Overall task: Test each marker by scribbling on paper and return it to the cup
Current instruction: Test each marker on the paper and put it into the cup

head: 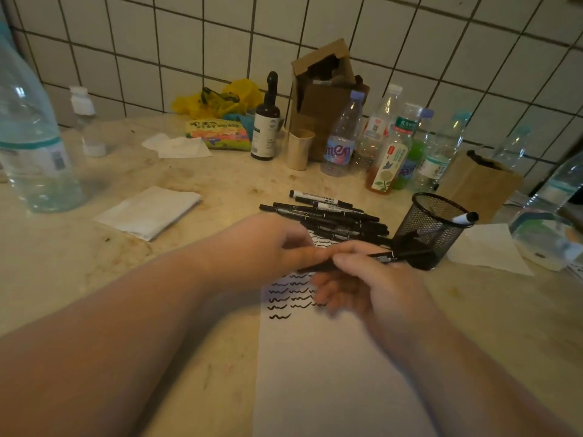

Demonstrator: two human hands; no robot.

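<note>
1. Landmark: the black mesh cup [432, 222] stands upright on the stone counter [220, 184]. One marker [464, 218] leans inside it, its end jutting over the cup's right rim.
2. Your right hand [375, 279] is just left of the cup and in front of it. Thumb and forefinger pinch a black marker [383, 256] that lies roughly level, its far end pointing at the cup's lower wall; the image is too blurred there to show whether it touches.
3. Your left hand [268, 244] is further left of the cup, fingers curled, the fingertips pinching the same marker's near end.
4. The pile of black markers [328, 214] lies flat on the counter just left of the cup, behind both hands.
5. The white paper [315, 357] runs from the pile toward you, left of and in front of the cup; rows of black wavy scribbles [285, 298] show beneath your hands.
6. Behind the cup: plastic bottles [388, 152] and a brown paper bag [479, 184]. Far left of it: a folded tissue [148, 212].
</note>
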